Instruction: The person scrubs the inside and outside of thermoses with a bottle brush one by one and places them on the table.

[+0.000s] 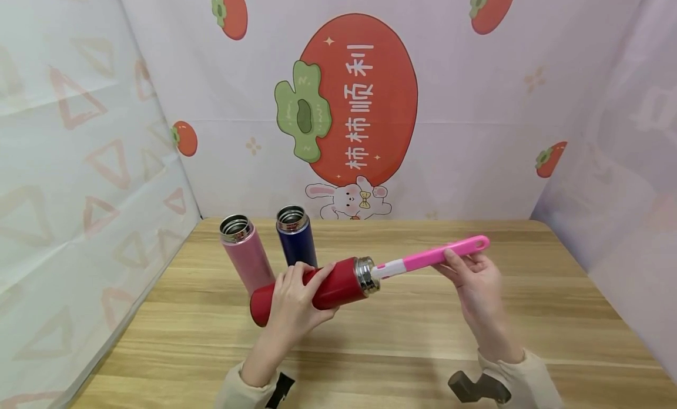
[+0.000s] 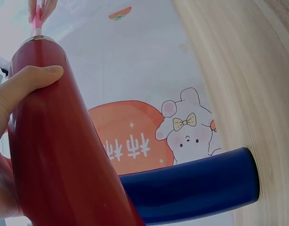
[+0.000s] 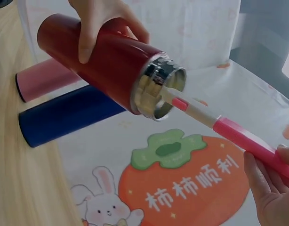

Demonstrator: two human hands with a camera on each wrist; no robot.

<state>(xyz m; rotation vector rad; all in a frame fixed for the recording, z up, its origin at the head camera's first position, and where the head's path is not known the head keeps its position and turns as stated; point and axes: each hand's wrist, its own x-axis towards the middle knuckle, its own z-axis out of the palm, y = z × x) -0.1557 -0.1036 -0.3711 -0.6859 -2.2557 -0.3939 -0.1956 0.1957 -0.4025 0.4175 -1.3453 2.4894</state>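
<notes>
My left hand grips a red thermos bottle around its body, tilted nearly on its side with the bare steel mouth facing right. Between thumb and fingers, my right hand pinches the pink handle of a bottle brush. Its white neck enters the bottle's mouth, and the brush head is hidden inside. Behind the red bottle stand a pink thermos bottle and a blue thermos bottle, both upright with uncovered mouths.
Everything is over a wooden table. A printed cloth backdrop with persimmons and a rabbit rises behind its far edge, and more cloth hangs at the left and right sides.
</notes>
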